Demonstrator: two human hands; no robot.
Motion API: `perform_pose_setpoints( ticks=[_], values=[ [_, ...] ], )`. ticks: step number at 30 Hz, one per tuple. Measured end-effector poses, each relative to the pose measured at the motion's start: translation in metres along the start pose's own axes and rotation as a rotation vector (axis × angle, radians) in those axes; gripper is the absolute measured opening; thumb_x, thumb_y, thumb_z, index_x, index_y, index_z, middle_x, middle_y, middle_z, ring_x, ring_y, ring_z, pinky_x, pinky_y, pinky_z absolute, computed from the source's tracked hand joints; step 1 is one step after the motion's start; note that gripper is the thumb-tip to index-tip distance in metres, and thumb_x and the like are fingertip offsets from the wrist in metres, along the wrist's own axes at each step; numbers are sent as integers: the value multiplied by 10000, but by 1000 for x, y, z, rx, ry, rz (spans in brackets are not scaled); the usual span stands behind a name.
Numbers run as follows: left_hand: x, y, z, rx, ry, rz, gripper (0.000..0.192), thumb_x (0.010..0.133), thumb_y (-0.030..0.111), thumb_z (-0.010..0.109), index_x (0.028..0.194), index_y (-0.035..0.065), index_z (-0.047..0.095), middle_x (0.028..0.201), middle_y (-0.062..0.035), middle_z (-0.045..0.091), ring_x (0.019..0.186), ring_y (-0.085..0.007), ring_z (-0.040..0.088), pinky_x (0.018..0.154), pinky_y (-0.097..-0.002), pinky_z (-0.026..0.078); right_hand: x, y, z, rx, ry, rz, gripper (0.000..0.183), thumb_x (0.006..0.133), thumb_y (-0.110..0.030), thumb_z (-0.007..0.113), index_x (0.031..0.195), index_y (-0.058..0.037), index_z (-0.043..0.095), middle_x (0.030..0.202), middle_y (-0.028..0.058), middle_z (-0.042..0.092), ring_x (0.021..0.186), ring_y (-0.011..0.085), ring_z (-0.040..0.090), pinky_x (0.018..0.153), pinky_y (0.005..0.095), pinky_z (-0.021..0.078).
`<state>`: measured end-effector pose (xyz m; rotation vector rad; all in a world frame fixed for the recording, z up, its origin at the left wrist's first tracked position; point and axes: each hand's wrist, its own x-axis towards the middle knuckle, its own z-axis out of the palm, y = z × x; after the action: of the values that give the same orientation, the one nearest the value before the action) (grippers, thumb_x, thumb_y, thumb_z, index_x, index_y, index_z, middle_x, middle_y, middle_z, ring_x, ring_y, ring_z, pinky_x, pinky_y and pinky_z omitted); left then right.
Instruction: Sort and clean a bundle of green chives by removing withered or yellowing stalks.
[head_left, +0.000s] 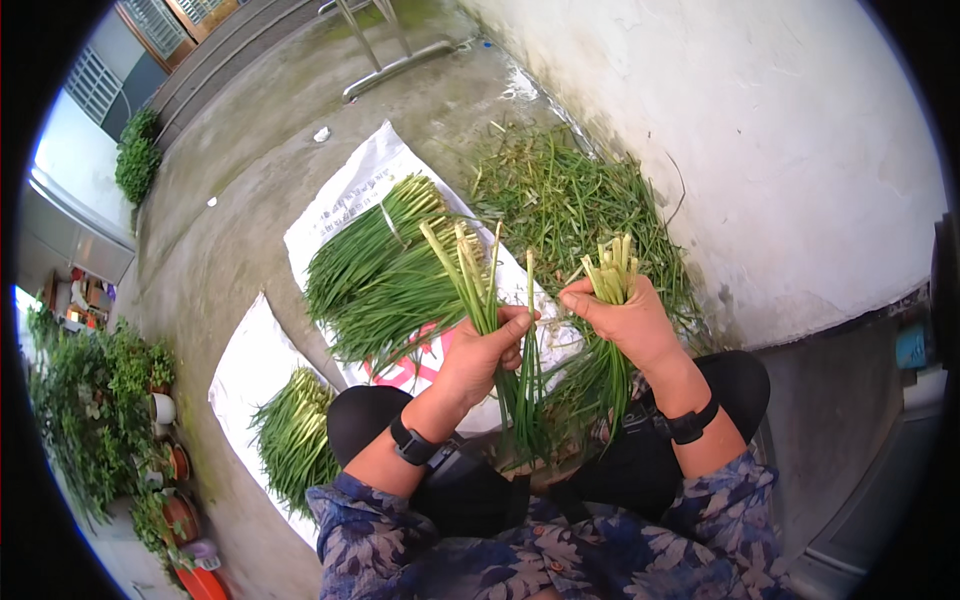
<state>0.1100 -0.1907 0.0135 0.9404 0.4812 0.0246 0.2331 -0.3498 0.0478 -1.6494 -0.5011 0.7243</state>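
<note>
My left hand (491, 345) is closed around several green leafy stalks (469, 274) that look like garlic chives, pale ends upward. One more stalk (531, 289) stands upright by its fingertips. In my right hand (626, 311) is a thicker bunch of the same stalks (615, 270), its leaves hanging down below the fist. Beyond my left hand, large bundles of the greens (390, 262) lie on a white woven sack (337, 199); a white tie crosses the far bundle. A smaller pile (300, 435) rests on a second white sack (247, 375) at the left.
A heap of loose leaves and trimmings (577, 202) lies on the concrete floor against the white wall (735, 150). A metal stand (397, 71) is at the far end. Potted plants (180, 517) line the left side, and a blue object (910, 346) is at the far right.
</note>
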Motion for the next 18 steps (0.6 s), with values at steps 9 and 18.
perform_pose_setpoints(
  ticks=[9, 18],
  values=[
    [0, -1, -3, 28, 16, 0, 190, 881, 130, 629, 993, -22, 609, 673, 37, 432, 526, -64, 357, 483, -211, 304, 1, 5, 0, -341, 363, -322, 263, 828, -143, 664, 1025, 24, 616, 707, 77, 638, 597, 145, 562, 584, 324, 462],
    [-5, -1, 6, 92, -90, -62, 192, 855, 113, 660, 1005, 5, 609, 724, 20, 504, 543, -70, 381, 497, -226, 323, 2, 10, 18, 221, -76, 70, 223, 887, -255, 632, 932, -37, 647, 629, -19, 545, 517, 51, 453, 472, 220, 357]
  ],
)
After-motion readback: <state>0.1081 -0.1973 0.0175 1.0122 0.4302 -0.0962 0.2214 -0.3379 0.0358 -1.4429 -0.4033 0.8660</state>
